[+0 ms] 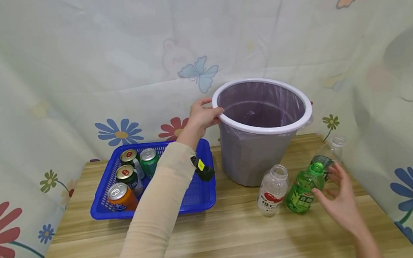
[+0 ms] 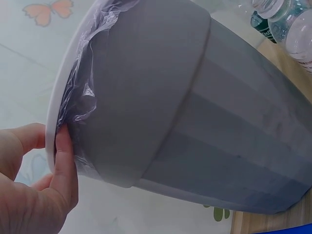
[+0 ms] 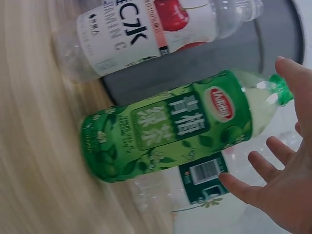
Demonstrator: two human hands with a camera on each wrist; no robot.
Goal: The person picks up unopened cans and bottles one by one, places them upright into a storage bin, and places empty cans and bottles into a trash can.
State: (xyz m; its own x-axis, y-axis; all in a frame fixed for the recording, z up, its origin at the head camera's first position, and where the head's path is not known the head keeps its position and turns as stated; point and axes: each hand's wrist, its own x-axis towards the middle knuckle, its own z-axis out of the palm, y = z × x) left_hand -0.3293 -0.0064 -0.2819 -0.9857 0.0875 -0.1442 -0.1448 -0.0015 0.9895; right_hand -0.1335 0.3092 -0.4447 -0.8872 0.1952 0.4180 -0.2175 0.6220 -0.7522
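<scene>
Right hand (image 1: 340, 204): nearer, fingers spread, holding nothing
Green-labelled plastic bottle (image 1: 301, 196): upright, long axis vertical, at the right hand's ten o'clock
Left hand (image 1: 203, 116): pinches white-rimmed grey plastic bin (image 1: 255, 157)

On the table (image 1: 209, 247), a basket (image 1: 198, 208) is sitting at the left, with four cans (image 1: 122, 198) showing in its left part. A bin (image 1: 249, 158) is standing to the basket's right, and a cloth (image 1: 113, 71) is hanging behind both. The left hand (image 1: 202, 118) is gripping the bin's left rim. Before the bin, toward its right, a near bottle (image 1: 270, 197) is standing; a middle bottle (image 1: 304, 194) is standing just right of that. Behind, a far bottle (image 1: 335, 147) is standing, perhaps touching the middle one.
</scene>
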